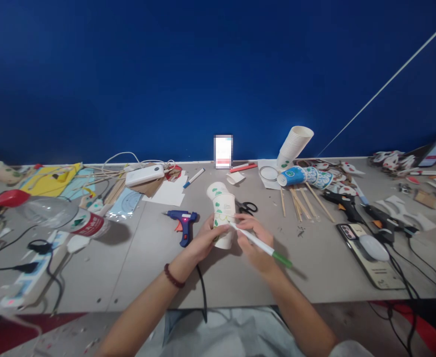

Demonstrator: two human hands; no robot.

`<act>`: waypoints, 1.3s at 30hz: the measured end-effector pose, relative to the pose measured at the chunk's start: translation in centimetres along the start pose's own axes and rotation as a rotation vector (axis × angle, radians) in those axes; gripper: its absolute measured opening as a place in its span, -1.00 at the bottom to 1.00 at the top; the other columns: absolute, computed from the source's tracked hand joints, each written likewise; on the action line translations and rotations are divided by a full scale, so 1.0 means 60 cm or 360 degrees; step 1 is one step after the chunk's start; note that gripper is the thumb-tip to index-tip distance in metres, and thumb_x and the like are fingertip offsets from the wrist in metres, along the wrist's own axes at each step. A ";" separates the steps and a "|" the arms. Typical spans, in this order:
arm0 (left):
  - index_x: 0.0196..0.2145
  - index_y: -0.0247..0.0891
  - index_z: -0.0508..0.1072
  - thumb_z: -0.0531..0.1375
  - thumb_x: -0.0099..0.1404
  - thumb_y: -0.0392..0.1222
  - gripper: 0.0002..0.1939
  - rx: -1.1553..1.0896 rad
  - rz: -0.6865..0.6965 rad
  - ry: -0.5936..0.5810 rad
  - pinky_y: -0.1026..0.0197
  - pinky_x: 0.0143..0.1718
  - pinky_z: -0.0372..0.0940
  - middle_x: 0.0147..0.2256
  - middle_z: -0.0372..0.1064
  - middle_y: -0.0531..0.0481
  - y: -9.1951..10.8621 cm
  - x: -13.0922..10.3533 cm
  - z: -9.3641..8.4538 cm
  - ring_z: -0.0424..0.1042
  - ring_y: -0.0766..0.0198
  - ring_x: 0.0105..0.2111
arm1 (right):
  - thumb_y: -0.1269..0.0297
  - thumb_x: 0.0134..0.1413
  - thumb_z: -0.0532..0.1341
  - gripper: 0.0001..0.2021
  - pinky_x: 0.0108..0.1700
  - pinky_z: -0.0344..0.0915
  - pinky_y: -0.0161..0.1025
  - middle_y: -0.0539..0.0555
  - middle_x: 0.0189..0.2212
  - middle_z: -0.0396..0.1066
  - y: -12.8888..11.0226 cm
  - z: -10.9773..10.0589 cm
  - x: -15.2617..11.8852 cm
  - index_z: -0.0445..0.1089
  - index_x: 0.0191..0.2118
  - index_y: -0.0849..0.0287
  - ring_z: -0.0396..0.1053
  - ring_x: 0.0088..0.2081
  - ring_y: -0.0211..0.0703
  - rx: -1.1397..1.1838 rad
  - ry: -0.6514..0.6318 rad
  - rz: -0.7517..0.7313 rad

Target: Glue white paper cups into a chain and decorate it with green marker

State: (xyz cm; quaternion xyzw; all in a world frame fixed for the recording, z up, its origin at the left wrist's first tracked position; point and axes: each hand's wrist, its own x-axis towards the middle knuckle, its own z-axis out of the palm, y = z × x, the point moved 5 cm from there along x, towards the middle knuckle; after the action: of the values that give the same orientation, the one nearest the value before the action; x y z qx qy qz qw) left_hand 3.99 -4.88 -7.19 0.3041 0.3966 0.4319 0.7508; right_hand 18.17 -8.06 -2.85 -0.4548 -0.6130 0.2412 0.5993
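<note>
- While the left hand (206,241) wraps its fingers around the lower side of a white paper cup (223,218) printed with green leaves, the right hand (253,243) has its fingers pinched together on a white pen with a green cap (262,245), the tip resting against the cup's wall; the cup stands near the middle of the worktop (240,282), toward its front edge, with what looks like a second cup tilted on top of it.
- Judging from the grip, a squeeze by the left fingers could dent the thin paper wall, and the pen tip could skid off the curved side and leave a stray mark.
- A blue glue gun (182,224) sits just beside the left hand with a red light glowing, so it seems to be powered; its cord runs under the left forearm toward the front edge, and a snag there could drag the hot nozzle toward the wrist.
- Black scissors (246,207) lie right behind the cup, near enough for a knuckle to knock.
- A clear bottle with a red cap (54,214) lies on its side near the left edge, above a power strip (31,277); a leak there would be a hazard.
- Faint green print shows on the held cup, too small to read; the bottle's red label and the blue cups (303,176) near the back edge are also illegible.
</note>
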 end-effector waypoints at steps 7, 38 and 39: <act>0.04 -0.30 0.41 0.45 -0.07 -0.16 -0.31 -0.0031 -0.0006 -0.0010 0.20 -0.27 0.27 -0.24 0.51 -0.11 -0.001 0.001 0.002 0.45 0.19 -0.31 | 0.49 -0.06 0.19 -0.85 -0.09 0.44 -0.01 0.10 -0.26 0.55 0.003 -0.001 0.000 0.40 -0.40 0.07 0.52 -0.11 0.03 0.0000 -0.0016 0.0037; 0.02 -0.30 0.44 0.45 -0.09 -0.17 -0.32 -0.0048 -0.0049 -0.0012 0.20 -0.27 0.25 -0.27 0.51 -0.11 -0.001 -0.001 0.002 0.44 0.19 -0.33 | 0.49 -0.04 0.16 -0.86 -0.09 0.44 -0.01 0.12 -0.20 0.57 0.018 -0.005 -0.008 0.34 -0.38 0.09 0.53 -0.11 0.04 0.0117 -0.0013 0.0089; 0.02 -0.31 0.44 0.45 -0.09 -0.18 -0.33 -0.0050 -0.0046 -0.0017 0.20 -0.27 0.25 -0.28 0.52 -0.11 0.000 -0.001 0.002 0.44 0.19 -0.34 | 0.50 -0.04 0.16 -0.85 -0.09 0.44 -0.01 0.11 -0.20 0.56 0.018 -0.005 -0.008 0.35 -0.37 0.09 0.53 -0.10 0.04 0.0120 -0.0013 0.0090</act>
State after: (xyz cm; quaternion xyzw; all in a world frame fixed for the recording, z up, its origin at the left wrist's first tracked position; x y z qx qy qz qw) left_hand 4.11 -4.95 -7.10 0.2887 0.3901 0.4257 0.7637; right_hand 18.71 -8.04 -3.97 -0.4480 -0.5927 0.2828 0.6066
